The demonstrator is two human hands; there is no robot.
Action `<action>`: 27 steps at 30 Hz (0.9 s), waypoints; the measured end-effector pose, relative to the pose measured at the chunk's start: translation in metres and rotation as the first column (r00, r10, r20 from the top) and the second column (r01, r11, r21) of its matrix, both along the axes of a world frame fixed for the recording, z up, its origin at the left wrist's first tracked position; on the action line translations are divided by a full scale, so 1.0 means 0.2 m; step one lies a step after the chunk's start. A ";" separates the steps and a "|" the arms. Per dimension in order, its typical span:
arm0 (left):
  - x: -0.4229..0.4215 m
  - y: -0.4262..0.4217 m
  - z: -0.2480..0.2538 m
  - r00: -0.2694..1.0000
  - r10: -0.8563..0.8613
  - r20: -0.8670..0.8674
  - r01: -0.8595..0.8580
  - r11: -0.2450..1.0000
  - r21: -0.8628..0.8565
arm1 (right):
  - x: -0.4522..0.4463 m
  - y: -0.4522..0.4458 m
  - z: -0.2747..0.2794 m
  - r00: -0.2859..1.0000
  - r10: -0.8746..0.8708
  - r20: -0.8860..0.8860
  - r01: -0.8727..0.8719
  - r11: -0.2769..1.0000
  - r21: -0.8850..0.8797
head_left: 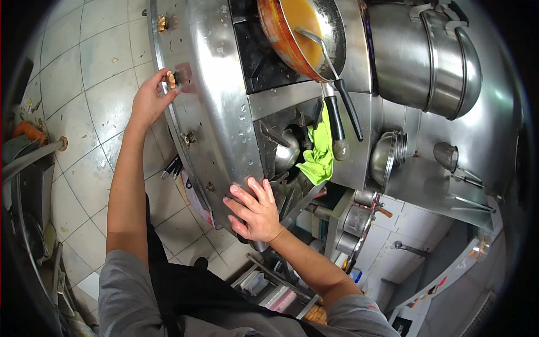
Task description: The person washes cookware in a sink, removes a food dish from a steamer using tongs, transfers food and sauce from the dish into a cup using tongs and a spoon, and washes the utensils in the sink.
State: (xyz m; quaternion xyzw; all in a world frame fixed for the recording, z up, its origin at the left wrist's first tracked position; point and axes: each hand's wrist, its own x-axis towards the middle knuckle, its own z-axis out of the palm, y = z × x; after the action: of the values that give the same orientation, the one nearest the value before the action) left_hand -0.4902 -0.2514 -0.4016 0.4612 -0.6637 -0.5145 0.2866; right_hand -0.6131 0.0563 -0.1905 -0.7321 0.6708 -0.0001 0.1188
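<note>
My left hand [149, 101] pinches a brass-coloured stove knob [171, 80] on the front panel of a steel gas stove [210, 84]. My right hand [255, 212] lies with fingers spread on the stove's rounded, wet front edge and holds nothing. Beyond it is a burner [275, 137] with a metal bowl-shaped piece [287, 150] in its grate. A bright green cloth [319, 150] hangs over the side of that burner, under a pan handle [336, 121]. On the farther burner sits a wide pan [281, 42] of yellowish liquid, with a ladle [320, 45] resting in it.
A large lidded steel pot [412, 56] stands behind the stove. Stacked metal bowls [387, 157] and a strainer [447, 156] are on the steel shelf beside it. Smaller pots [353, 222] sit to the right. Tiled floor [95, 95] lies at left.
</note>
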 end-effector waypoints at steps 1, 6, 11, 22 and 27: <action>0.00 -0.01 0.01 0.999 -0.018 -0.035 0.021 0.994 0.110 | 0.00 0.00 0.00 1.000 -0.002 0.001 0.002 1.000 0.004; -0.02 -0.01 -0.11 0.990 0.014 -0.142 0.009 0.987 0.160 | 0.00 0.00 0.00 1.000 -0.002 -0.003 0.002 1.000 0.000; -0.01 -0.01 -0.08 0.992 0.013 -0.124 0.006 0.988 0.153 | 0.01 0.00 0.00 1.000 -0.006 -0.005 0.006 1.000 -0.001; 0.22 0.24 -0.20 0.990 -0.083 0.113 0.074 0.993 0.088 | -0.01 0.00 0.05 0.994 -0.025 0.107 0.029 0.999 -0.032; 0.68 0.76 -0.08 0.709 -0.517 0.481 0.468 0.854 0.228 | 0.02 0.05 0.09 0.999 0.002 0.046 0.002 0.996 -0.089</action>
State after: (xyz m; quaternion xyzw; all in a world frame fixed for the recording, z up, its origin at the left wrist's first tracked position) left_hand -0.3541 -0.0997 -0.4184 0.4021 -0.7911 -0.4549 -0.0743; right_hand -0.6092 0.0661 -0.1723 -0.7365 0.6671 -0.0469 0.1014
